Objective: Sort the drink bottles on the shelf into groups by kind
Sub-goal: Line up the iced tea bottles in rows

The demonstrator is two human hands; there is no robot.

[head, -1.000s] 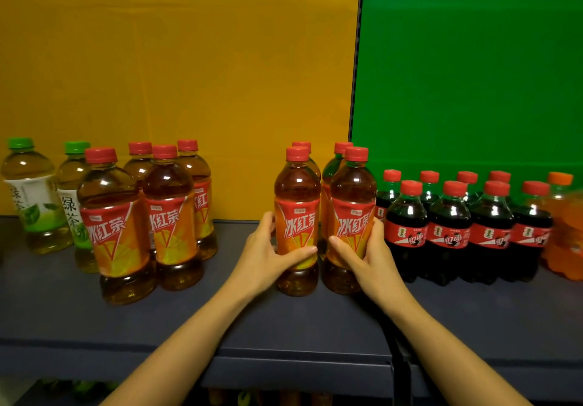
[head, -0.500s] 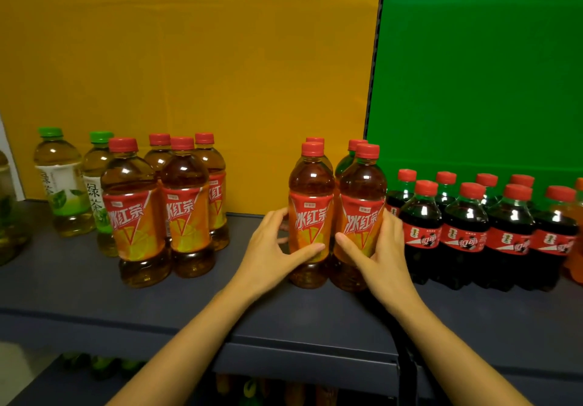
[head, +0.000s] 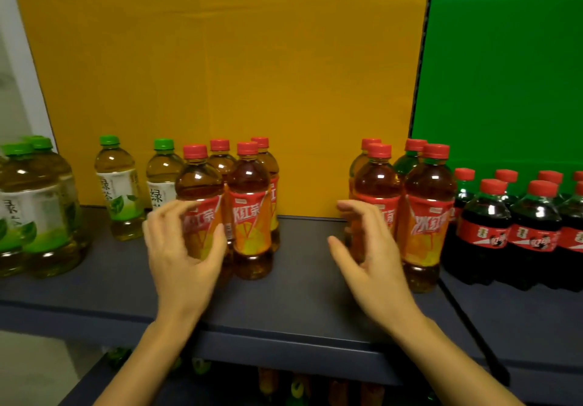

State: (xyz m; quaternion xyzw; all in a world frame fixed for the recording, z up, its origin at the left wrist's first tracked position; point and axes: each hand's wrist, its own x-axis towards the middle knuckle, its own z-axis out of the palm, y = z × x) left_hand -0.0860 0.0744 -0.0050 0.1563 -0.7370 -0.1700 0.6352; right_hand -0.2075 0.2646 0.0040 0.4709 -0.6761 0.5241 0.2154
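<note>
On the dark shelf (head: 299, 292) stand two clusters of red-capped iced tea bottles with orange labels. One cluster (head: 250, 213) is left of centre, the other (head: 426, 216) right of centre, with a gap between them. My left hand (head: 183, 247) hovers with fingers spread in front of the front-left bottle of the left cluster, holding nothing. My right hand (head: 369, 254) is spread in front of the front-left bottle of the right cluster, not gripping it. A greenish bottle with a red cap (head: 407, 162) stands behind the right cluster.
Green tea bottles with green caps (head: 118, 191) stand at the left, larger ones (head: 34, 203) at the far left edge. Dark cola bottles with red caps (head: 485, 225) fill the right. Yellow and green panels back the shelf. A lower shelf holds more bottles.
Both hands have let go of the two front iced tea bottles of the right cluster and shifted left with fingers spread. The camera view has also swung left.
</note>
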